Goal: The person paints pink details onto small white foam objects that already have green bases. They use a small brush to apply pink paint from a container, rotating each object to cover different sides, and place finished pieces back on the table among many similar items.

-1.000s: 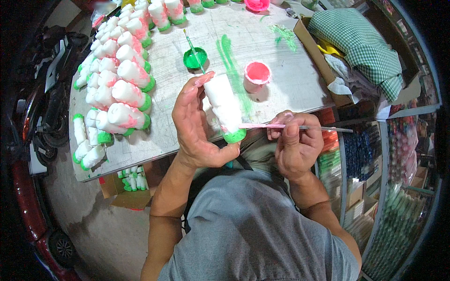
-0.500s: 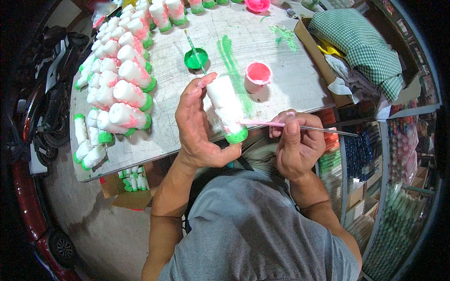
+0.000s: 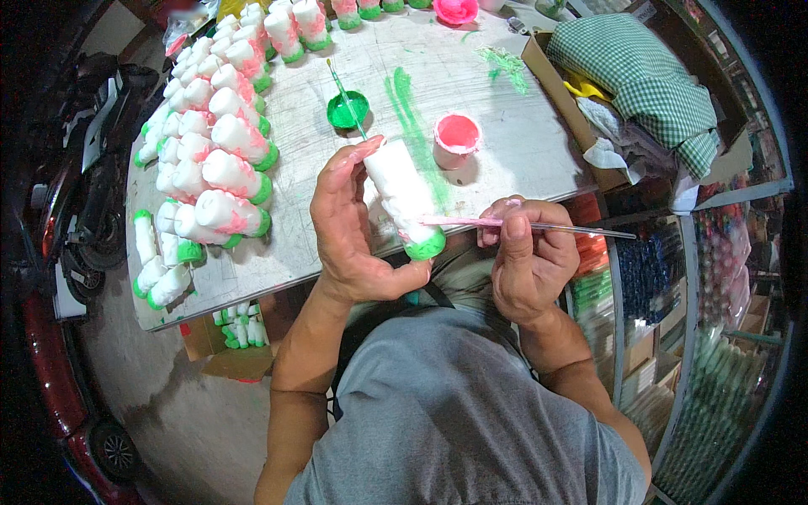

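My left hand (image 3: 353, 223) grips a white textured cylinder, likely a candle (image 3: 398, 185), between fingertips at its top and thumb at its green base. Pink dabs show low on its side. My right hand (image 3: 526, 257) is closed on a thin paintbrush (image 3: 581, 229), whose pink tip meets the cylinder's lower side. Just beyond the cylinder stands a cup of pink paint (image 3: 456, 139). Behind my left hand sits a green paint bowl (image 3: 348, 114) with a second brush (image 3: 335, 77) in it.
Rows of white, pink and green cylinders (image 3: 231, 135) line the left of the worktable (image 3: 547, 151). A cardboard box with checked cloth (image 3: 631, 84) sits at the right. Below are another box (image 3: 236, 362) of cylinders and shelves of packaged goods (image 3: 648, 278). Motorbikes (image 3: 88, 227) stand at left.
Both my hands, with the cylinder and brush, have shifted slightly. The brush tip stays on the cylinder's lower side, a little higher than in the oldest frame.
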A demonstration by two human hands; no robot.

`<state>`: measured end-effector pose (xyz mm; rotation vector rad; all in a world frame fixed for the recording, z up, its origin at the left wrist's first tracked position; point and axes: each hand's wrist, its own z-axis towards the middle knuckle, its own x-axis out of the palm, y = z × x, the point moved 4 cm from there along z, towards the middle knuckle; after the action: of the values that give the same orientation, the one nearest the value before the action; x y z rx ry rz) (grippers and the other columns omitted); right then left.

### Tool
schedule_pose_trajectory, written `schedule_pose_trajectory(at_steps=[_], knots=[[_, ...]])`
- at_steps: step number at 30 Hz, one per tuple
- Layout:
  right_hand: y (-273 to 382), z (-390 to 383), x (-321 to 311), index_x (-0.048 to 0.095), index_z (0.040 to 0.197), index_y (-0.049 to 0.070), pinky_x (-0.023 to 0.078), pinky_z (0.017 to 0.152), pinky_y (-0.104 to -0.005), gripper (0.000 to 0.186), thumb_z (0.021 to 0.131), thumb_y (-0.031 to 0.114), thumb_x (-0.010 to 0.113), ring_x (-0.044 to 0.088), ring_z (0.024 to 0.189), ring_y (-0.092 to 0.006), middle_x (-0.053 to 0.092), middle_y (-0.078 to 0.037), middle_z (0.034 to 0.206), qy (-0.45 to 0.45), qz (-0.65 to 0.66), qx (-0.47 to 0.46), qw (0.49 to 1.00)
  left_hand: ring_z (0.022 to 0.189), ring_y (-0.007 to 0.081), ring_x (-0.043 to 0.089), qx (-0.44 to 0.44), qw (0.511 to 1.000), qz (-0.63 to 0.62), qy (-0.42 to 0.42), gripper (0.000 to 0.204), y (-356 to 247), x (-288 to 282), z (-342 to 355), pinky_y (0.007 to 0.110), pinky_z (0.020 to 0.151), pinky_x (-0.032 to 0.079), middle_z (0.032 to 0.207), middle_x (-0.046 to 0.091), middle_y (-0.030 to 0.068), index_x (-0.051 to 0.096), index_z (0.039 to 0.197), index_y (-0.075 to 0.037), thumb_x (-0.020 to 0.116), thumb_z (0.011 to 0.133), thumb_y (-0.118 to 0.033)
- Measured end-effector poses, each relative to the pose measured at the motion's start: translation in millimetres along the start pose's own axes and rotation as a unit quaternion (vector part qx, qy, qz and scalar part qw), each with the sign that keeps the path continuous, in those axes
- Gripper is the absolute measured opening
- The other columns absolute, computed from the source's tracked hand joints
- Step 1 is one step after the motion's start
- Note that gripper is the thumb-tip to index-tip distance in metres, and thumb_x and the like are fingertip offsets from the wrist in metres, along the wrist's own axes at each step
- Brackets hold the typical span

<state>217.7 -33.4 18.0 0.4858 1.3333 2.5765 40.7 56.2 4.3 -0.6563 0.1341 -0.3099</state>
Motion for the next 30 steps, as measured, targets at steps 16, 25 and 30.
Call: schedule_pose_trajectory(at_steps=[16,25,30], knots=[[-7,1,-18,0.055,0.107,0.001,0.053,0.065,-0.0296,0.017,0.104,0.016,0.063,0.058,0.072,-0.0153,0.067,-0.017,0.094,-0.043,0.165,0.104,0.980,0.142,0.0349,0.043,-0.031,0.999,0.018,0.025,0.119,1,-5,-3,0.046,0.121,0.031,0.152,0.043,0.0209,0.022,0.157,0.001,0.087,0.059,-0.019],[-16,1,-9,0.053,0.111,0.001,0.053,0.066,-0.0304,0.020,0.104,0.017,0.063,0.059,0.073,-0.0145,0.066,-0.016,0.092,-0.029,0.197,0.148,0.969,0.137,0.0326,0.046,-0.027,1.000,-0.006,0.016,0.116,-3,-1,2,0.044,0.116,0.037,0.147,0.043,0.0210,0.023,0.154,0.001,0.085,0.057,-0.010],[-15,2,-8,0.054,0.109,0.001,0.054,0.066,-0.0291,0.018,0.104,0.015,0.063,0.060,0.071,-0.0132,0.068,-0.014,0.091,-0.024,0.152,0.134,0.979,0.141,0.0361,0.044,-0.025,1.000,0.002,0.016,0.120,-1,-2,-1,0.047,0.120,0.032,0.150,0.043,0.0208,0.020,0.158,0.001,0.086,0.060,-0.021]])
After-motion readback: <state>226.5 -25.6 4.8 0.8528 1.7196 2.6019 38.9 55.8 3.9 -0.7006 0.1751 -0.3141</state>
